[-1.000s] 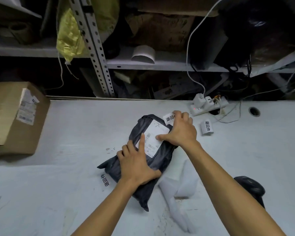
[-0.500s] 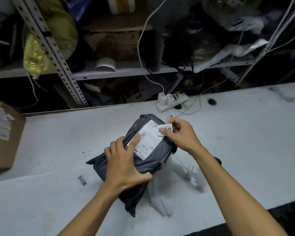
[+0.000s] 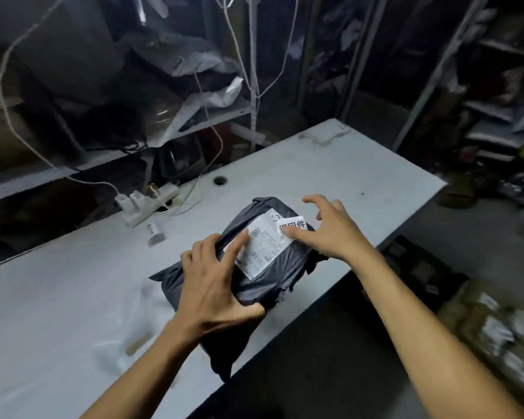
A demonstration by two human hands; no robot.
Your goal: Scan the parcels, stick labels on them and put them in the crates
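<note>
Left hand [image 3: 215, 285] splayed flat holding the dark parcel [image 3: 254, 276] steady by the table's [image 3: 375, 176] near edge, right hand [image 3: 324, 228] spread, thumb pressing the small label [image 3: 292, 225] down, so labelling looks nearly done, crating still left.

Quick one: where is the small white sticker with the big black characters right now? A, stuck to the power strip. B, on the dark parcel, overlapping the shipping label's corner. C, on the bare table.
B: the small sticker lies on the dark parcel, overlapping the far corner of the shipping label, with the right hand's thumb on it.
</note>
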